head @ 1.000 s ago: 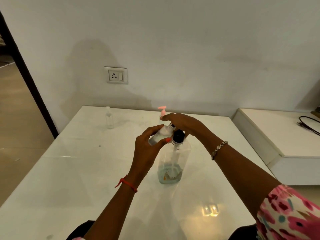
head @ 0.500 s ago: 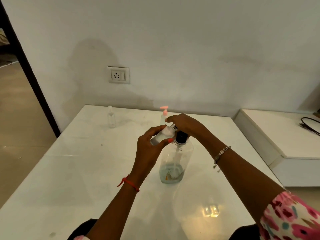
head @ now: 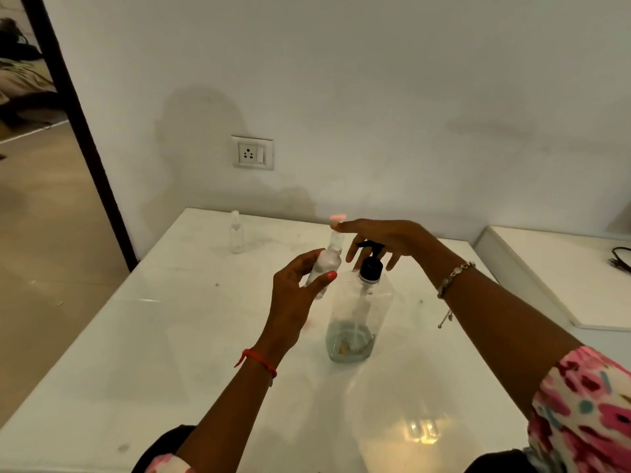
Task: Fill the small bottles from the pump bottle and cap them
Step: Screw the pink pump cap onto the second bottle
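Observation:
A large clear pump bottle [head: 358,315] with a black pump head [head: 371,264] stands mid-table, a little liquid at its bottom. My left hand [head: 297,295] grips a small clear bottle [head: 326,264], tilted, its open neck just left of the pump spout. My right hand [head: 386,238] hovers over the pump head with fingers spread and straight, holding nothing. Behind my hands a bottle with a pink pump top [head: 337,218] shows partly. Another small clear bottle [head: 236,235] stands at the table's far left.
The white glossy table [head: 170,353] ends at the wall, which carries a socket [head: 252,152]. A lower white ledge [head: 560,268] with a black cable [head: 619,261] lies to the right. A dark door frame and open floor are on the left.
My right hand has lifted off the pump head and its fingers have opened. The pump head, hidden before, now shows. My left hand still holds the small bottle by the spout.

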